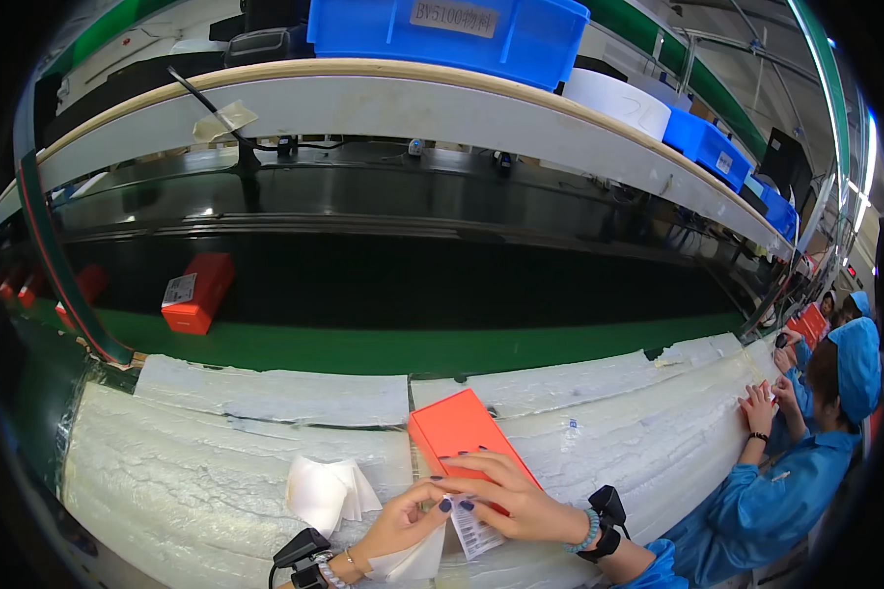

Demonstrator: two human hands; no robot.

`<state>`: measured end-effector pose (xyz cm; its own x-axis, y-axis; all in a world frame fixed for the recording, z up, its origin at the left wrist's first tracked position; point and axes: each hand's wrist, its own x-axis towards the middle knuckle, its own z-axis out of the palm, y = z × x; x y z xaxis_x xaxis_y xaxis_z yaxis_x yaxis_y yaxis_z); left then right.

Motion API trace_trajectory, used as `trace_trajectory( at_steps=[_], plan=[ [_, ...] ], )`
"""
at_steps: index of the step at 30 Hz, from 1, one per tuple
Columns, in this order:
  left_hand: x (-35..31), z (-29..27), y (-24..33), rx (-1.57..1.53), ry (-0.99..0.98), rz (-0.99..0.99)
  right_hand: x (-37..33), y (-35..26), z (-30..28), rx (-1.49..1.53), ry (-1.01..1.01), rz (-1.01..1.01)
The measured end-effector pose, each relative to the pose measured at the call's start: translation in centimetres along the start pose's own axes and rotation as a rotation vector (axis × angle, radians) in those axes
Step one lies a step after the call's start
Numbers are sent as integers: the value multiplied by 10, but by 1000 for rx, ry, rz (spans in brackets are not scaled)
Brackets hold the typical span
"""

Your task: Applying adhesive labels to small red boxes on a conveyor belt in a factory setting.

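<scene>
While lying flat on the white padded work surface at lower centre of the frame, the orange box is being pinned down by the right hand, whose fingers are spreading open and pressing flat across the near end of the lid. A small white printed label is sitting just below that hand, its upper edge meeting the fingertips of both hands. The left hand, at lower centre, is pinching that label edge between curled thumb and forefinger, and a white sheet is lying under the same hand. A loose stack of white backing papers is resting just to the left of the hands, apart from the box. Both wrists are carrying black strapped devices, and the right wrist is also wearing a pale bead bracelet.

Beyond the padding, a green conveyor belt is crossing the middle of the frame, and a second orange box with a white label is lying on it at middle left. A pale shelf is arching across the upper frame, bearing a blue bin at top centre. At the right edge, a co-worker in blue coat and cap is resting a hand on the padding.
</scene>
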<state>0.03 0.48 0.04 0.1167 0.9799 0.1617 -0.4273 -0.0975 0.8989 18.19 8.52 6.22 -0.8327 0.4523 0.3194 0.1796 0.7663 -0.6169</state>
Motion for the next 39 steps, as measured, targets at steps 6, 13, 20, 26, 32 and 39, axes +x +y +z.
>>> trace_trajectory(
  at_steps=[6,13,20,26,32,39],
  plan=[
    [-5,-10,8,-230,290,-294,3,0,-3,209,-23,10],
    [1,-2,17,-209,361,-133,-15,36,-64,875,173,74],
    [-3,13,11,603,50,-280,11,30,-61,330,-194,300],
    [-2,14,1,535,-24,-274,22,29,-44,301,-280,377],
    [0,11,-10,501,-97,-338,23,24,-41,266,-272,418],
    [2,11,-14,482,-103,-350,21,27,-41,214,-258,379]
  ],
)
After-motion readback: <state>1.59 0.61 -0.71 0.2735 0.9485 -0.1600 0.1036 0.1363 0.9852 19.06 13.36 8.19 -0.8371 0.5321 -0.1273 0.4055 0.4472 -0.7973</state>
